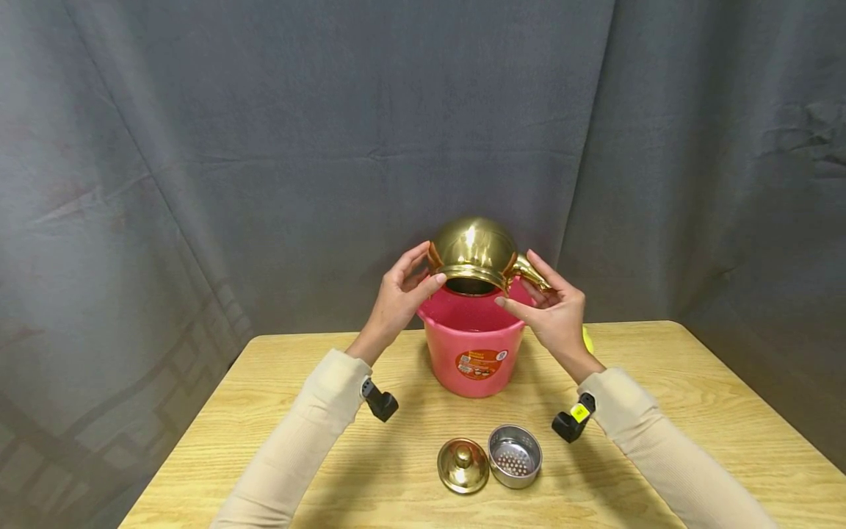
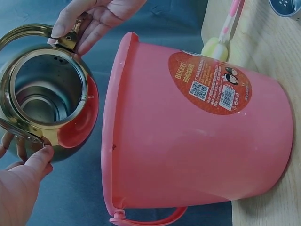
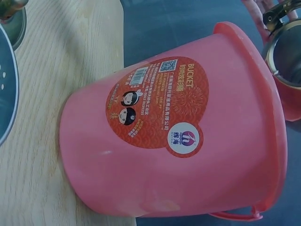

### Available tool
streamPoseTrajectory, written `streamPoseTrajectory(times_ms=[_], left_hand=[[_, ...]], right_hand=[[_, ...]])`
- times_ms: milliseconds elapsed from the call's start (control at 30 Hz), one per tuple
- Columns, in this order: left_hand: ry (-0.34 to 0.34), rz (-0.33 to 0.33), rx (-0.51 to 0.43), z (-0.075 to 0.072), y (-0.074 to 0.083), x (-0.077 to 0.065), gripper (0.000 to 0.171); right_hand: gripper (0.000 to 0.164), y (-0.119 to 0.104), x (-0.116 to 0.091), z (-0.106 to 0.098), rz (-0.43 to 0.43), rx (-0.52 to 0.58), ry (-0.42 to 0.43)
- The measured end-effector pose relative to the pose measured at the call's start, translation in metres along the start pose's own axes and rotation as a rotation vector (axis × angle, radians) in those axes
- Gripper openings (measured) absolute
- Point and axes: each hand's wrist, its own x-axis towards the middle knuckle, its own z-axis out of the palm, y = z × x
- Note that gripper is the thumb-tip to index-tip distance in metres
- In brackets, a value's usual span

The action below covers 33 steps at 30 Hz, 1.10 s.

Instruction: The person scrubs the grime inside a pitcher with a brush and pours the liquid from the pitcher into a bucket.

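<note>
A shiny gold kettle (image 1: 472, 246) is held over a pink bucket (image 1: 439, 353), tipped so its round mouth faces toward me and downward. My left hand (image 1: 403, 290) grips its left side, with the thumb near the rim. On the other side my right hand (image 1: 551, 312) holds the kettle by a gold curved part (image 1: 531, 273) that juts out there. The left wrist view looks into the kettle's steel interior (image 2: 44, 89). Dark metal of the inside shows in the right wrist view, where the kettle (image 3: 289, 94) is cut off by the frame's edge.
A gold lid (image 1: 463, 466) with a knob lies on the wooden table (image 1: 661, 411), right beside a steel strainer basket (image 1: 514, 481). Behind the bucket is a brush with a pink and white handle (image 2: 230, 21) and a yellow head (image 2: 215, 49). Grey curtain (image 1: 370, 147) hangs behind.
</note>
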Motion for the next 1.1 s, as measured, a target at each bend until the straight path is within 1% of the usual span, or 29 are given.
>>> streamPoseTrajectory(times_ms=[100,133,333,367,633,933,1100], left_hand=[[-0.006,0.013,-0.026,0.0004,0.0002,0.0,0.06],[-0.01,0.012,-0.033,0.0009,0.0044,-0.0009,0.06],[-0.007,0.038,-0.062,0.0018,0.0035,-0.0008,0.06],[-0.004,0.046,-0.065,0.0015,-0.0009,0.0001,0.06],[-0.007,0.068,-0.107,0.0027,0.0004,-0.0004,0.062],[-0.013,0.072,-0.112,0.0031,0.0013,-0.0008,0.064],[-0.018,0.079,-0.114,0.0034,0.0019,-0.0011,0.065]], right_hand=[[0.081,0.0001,-0.0003,-0.0003,-0.014,-0.01,-0.002],[0.081,0.0003,-0.0003,-0.0005,-0.019,-0.013,-0.004],[0.082,0.0006,-0.0008,-0.0015,-0.036,0.004,-0.014],[0.082,0.0004,-0.0009,-0.0016,-0.038,0.008,-0.018],[0.08,-0.0005,-0.0004,-0.0035,-0.064,0.025,-0.041],[0.081,-0.0012,0.0005,-0.002,-0.09,0.057,-0.044],[0.081,-0.0018,0.0011,-0.0012,-0.107,0.043,-0.056]])
